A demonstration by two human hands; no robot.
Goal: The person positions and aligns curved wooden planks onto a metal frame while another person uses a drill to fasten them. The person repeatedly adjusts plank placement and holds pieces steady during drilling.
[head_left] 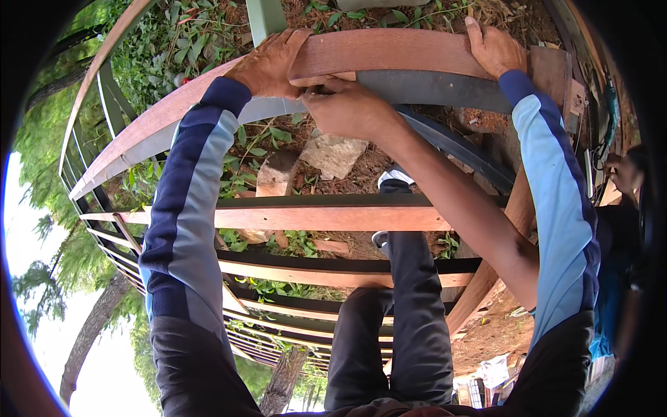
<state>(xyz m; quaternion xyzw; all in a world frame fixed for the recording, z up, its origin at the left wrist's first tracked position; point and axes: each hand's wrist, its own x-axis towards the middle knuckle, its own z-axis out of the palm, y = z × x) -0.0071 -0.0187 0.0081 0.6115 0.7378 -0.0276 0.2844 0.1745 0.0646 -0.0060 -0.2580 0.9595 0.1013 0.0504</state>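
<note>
A long reddish wooden board lies along a dark metal beam in front of me. My left hand is closed over the board at its left end, where it meets another reddish board running off to the left. At the right end, my right hand grips the same board, its thumb along the far edge. A co-worker's bare arm reaches in from the right between my arms. That person's hand is closed at the joint, just under my left hand; a small wood piece shows there.
Parallel wooden slats on dark bars cross below my arms, over my legs. A green metal post rises beyond the boards. Stones and plants lie on the soil beneath. A thick log leans at the right.
</note>
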